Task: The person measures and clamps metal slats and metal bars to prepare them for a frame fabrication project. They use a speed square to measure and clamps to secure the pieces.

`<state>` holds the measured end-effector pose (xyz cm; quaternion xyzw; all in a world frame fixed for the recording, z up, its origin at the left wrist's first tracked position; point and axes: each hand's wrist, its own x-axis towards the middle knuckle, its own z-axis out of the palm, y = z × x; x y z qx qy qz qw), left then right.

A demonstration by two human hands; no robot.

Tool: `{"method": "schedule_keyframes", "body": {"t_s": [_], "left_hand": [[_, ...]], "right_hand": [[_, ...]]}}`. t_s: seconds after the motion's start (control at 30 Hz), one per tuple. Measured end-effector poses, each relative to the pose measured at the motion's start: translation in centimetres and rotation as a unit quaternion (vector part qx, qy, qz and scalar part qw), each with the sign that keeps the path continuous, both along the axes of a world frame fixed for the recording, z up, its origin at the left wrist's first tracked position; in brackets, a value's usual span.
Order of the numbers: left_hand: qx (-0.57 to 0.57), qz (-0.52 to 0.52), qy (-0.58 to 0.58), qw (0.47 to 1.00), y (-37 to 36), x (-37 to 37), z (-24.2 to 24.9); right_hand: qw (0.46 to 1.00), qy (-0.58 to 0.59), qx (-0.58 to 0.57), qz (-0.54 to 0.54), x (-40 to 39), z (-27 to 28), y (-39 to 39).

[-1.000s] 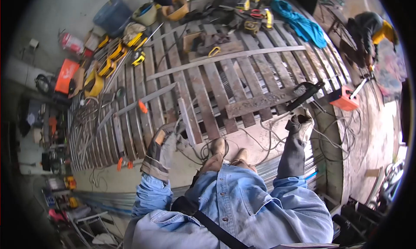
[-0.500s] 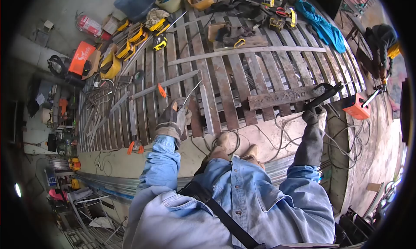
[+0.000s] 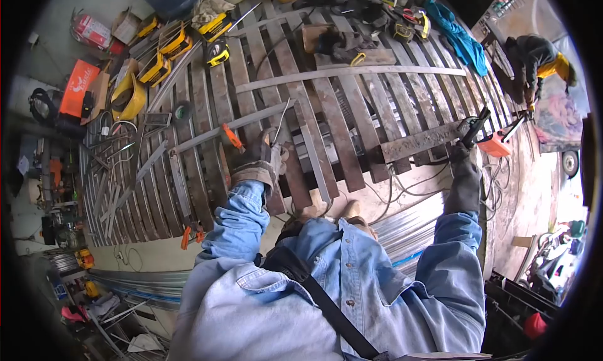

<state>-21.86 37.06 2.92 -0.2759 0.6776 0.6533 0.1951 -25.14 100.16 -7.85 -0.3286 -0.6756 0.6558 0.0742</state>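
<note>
A large metal gate frame of flat slats [image 3: 342, 119] lies flat in front of me. My left hand [image 3: 260, 162], in a worn grey glove, rests on the slats and pinches a thin welding rod [image 3: 281, 117] that points up and away. My right hand [image 3: 465, 155], in a dark glove, grips a black electrode holder [image 3: 475, 125] at the right end of an ornate metal bar [image 3: 418, 141] lying across the slats. My boots [image 3: 342, 209] show just below the gate's near edge.
An orange welding machine [image 3: 496, 145] sits right of my right hand, with cables [image 3: 402, 186] trailing on the floor. An orange clamp [image 3: 229, 135], yellow tools [image 3: 164, 47] and a blue cloth [image 3: 456, 32] lie on the gate. Another person [image 3: 534, 53] crouches far right. Corrugated sheets [image 3: 402, 230] lie underfoot.
My left hand rose from near my knee onto the slats and now holds a welding rod. My right hand with the holder moved right, to the ornate bar's end.
</note>
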Motion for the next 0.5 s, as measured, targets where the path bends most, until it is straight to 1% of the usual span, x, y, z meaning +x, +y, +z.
{"method": "schedule_keyframes", "body": {"t_s": [0.03,0.07,0.1,0.13,0.17,0.23,0.27,0.33,0.37,0.4,0.47,0.5], "left_hand": [[-0.068,-0.041,0.005,0.997,0.3,0.2,1.3],[-0.067,-0.039,0.002,0.997,0.4,0.2,2.1],[-0.097,-0.075,0.001,0.993,0.5,0.0,2.7],[-0.127,-0.110,-0.001,0.986,0.5,-0.2,3.0],[-0.129,-0.110,-0.003,0.986,0.4,-0.4,3.1],[-0.202,-0.201,-0.039,0.958,0.3,-0.8,3.3],[-0.202,-0.198,-0.038,0.958,0.5,-0.7,3.2],[-0.152,-0.085,-0.023,0.984,0.7,-0.6,2.6],[-0.179,-0.118,-0.021,0.976,0.2,-1.0,2.7],[-0.181,-0.116,-0.021,0.976,0.2,-1.1,2.9],[-0.150,-0.069,-0.019,0.986,0.7,-1.2,3.6],[-0.167,-0.095,-0.013,0.981,1.1,-1.0,5.0]], "right_hand": [[0.984,0.094,-0.154,0.009,-0.3,-2.4,3.1],[0.982,0.118,0.144,-0.007,-0.5,-3.6,4.3],[0.969,0.090,0.226,-0.036,-0.4,-2.3,3.8],[0.955,0.072,0.283,-0.046,-0.5,0.8,2.4],[0.953,0.078,0.291,-0.045,-0.2,2.5,2.1],[0.954,0.109,0.277,-0.036,0.6,6.4,1.1],[0.957,0.131,0.259,-0.027,1.4,8.7,0.6],[0.961,0.171,0.217,0.007,3.2,12.6,-0.9],[0.963,0.184,0.195,0.029,4.3,14.4,-1.9],[0.965,0.194,0.171,0.052,5.6,16.0,-3.1],[0.966,0.204,0.119,0.104,8.5,18.5,-5.6],[0.966,0.204,0.091,0.133,9.9,19.3,-7.0]]}}
